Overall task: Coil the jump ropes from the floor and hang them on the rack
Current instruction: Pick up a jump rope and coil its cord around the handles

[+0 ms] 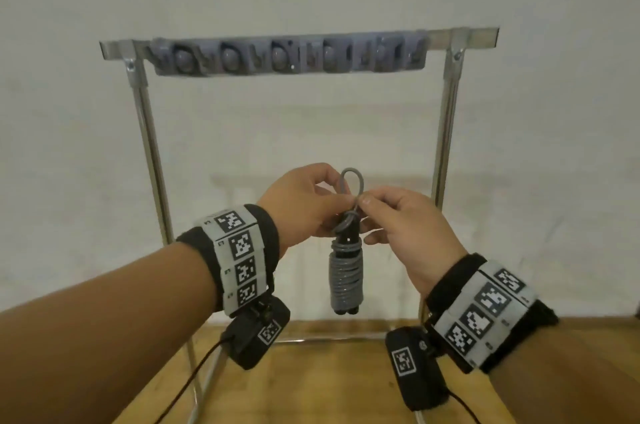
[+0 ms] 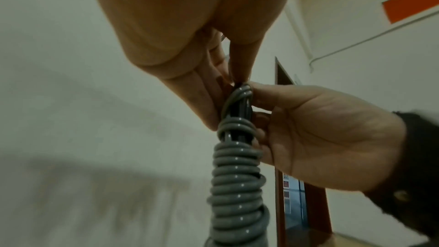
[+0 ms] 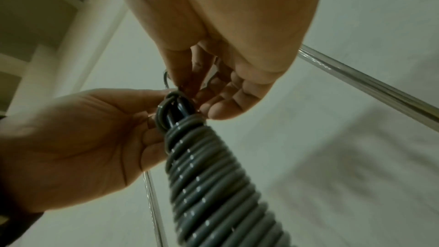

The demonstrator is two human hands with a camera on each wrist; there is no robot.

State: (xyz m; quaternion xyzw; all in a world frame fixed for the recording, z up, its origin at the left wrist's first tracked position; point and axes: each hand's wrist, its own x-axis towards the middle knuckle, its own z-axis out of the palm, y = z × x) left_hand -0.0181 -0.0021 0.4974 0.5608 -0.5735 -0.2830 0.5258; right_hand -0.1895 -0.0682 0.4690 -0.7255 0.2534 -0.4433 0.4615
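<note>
A grey jump rope [image 1: 344,276] is wound tightly round its black handles and hangs upright between my hands, below the rack's hook bar [image 1: 287,56]. A small grey loop [image 1: 350,181] sticks up above my fingers. My left hand [image 1: 311,202] pinches the bundle's top from the left, and my right hand [image 1: 388,212] pinches it from the right at the loop's base. The left wrist view has the coil [image 2: 237,185] hanging under both hands' fingertips. Seen from the right wrist, the coil [image 3: 213,176] shows its dark handle ends at the top.
The metal rack [image 1: 152,153] stands against a pale wall, with a grey row of hooks and ball clips across its top bar. Its base rail [image 1: 329,338] lies on the wooden floor [image 1: 329,389]. A right post [image 1: 445,132] rises behind my right hand.
</note>
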